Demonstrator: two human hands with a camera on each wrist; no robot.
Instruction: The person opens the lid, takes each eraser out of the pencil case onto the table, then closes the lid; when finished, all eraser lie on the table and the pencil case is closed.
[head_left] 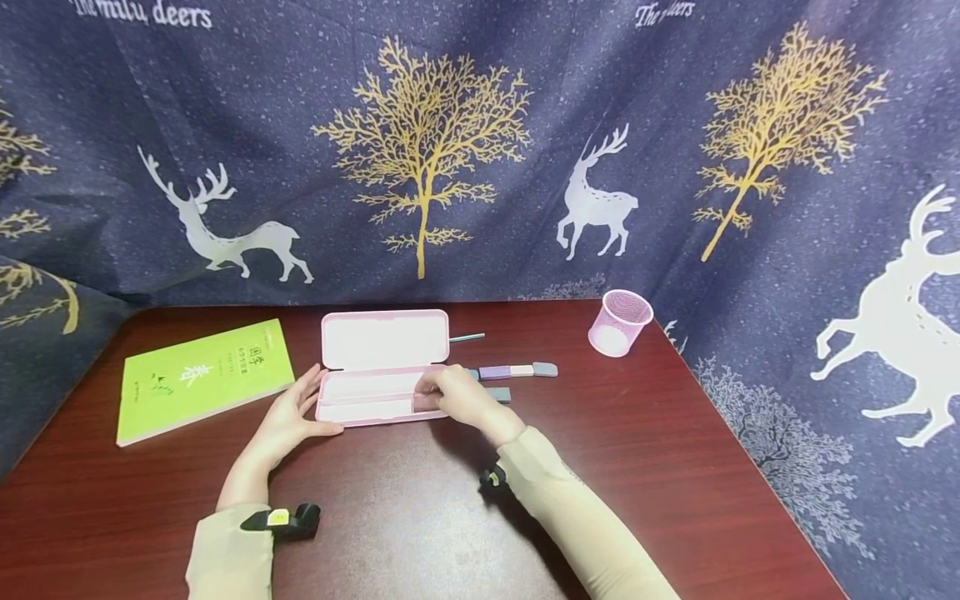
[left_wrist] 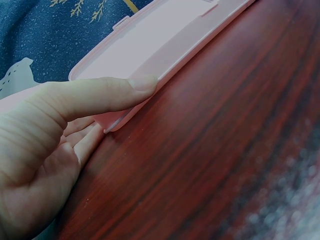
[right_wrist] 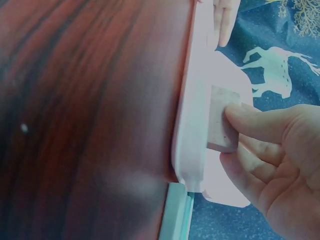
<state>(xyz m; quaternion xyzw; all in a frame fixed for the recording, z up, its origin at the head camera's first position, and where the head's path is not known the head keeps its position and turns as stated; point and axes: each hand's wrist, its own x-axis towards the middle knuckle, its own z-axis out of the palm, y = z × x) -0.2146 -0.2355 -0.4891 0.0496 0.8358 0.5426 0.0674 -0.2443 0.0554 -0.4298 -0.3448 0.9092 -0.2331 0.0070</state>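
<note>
A pink pencil case point(head_left: 367, 409) lies with its lid point(head_left: 385, 340) raised toward the back. My left hand point(head_left: 288, 419) holds its left end, the thumb point(left_wrist: 115, 95) along the front edge and the other fingers at the end wall. My right hand point(head_left: 467, 395) is over the case's right part. Between thumb and fingers it pinches a small grey-pink rectangular eraser point(right_wrist: 222, 117), partly inside the case. The right hand hides the case's right end in the head view.
Right of the case lie a purple, white and blue-grey stick point(head_left: 517, 371), a grey-green piece point(head_left: 498, 394) and a thin teal stick point(head_left: 468, 337). A green book point(head_left: 206, 379) is at left; a pink mesh pen cup point(head_left: 619, 323) stands at the back right.
</note>
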